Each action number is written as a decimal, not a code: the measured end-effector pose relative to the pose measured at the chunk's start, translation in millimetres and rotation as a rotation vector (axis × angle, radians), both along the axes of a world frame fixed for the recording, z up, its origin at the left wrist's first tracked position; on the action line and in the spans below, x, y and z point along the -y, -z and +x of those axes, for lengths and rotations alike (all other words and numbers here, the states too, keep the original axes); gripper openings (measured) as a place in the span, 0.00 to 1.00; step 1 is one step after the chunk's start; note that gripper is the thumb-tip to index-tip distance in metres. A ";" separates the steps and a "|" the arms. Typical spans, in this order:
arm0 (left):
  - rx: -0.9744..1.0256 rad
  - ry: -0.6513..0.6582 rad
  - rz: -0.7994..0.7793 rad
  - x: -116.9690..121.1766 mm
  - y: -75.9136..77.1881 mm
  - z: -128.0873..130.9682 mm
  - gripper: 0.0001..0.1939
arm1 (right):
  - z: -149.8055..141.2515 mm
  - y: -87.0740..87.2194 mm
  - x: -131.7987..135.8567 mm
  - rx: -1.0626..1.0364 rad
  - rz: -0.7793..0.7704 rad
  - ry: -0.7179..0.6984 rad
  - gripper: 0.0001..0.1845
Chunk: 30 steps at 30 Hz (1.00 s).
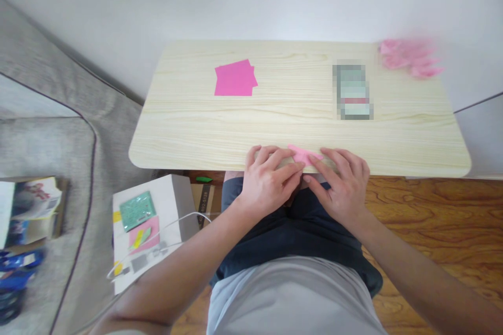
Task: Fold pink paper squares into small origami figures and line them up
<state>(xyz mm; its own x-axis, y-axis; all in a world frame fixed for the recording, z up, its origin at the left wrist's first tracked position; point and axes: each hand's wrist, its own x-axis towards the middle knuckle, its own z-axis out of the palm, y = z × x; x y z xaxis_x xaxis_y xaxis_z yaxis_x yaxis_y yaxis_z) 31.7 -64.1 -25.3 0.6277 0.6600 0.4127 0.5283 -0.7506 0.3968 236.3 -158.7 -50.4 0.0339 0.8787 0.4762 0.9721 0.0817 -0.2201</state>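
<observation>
Just right of the frame's centre, at the worktop's (188, 131) near edge, our left hand (269, 180) and right hand (344, 184) each have a nearly closed grip on the folded pink paper (300, 155). At the left edge, we see an open box (62, 207) holding blurred printed matter (37, 199); at lower left, a green packet (138, 210) lies on a white box (166, 199).

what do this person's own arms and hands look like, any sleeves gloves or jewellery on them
The left forearm and right forearm are bare, with no sleeve, watch or bracelet showing. The left hand and right hand wear no gloves, and no rings can be made out. The person wears a light grey fabric top and dark navy fabric shorts.
</observation>
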 end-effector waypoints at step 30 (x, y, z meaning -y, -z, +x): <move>-0.028 0.026 -0.104 -23.1 -18.4 11.2 0.08 | -25.2 -23.7 9.4 -0.289 0.101 -0.093 0.19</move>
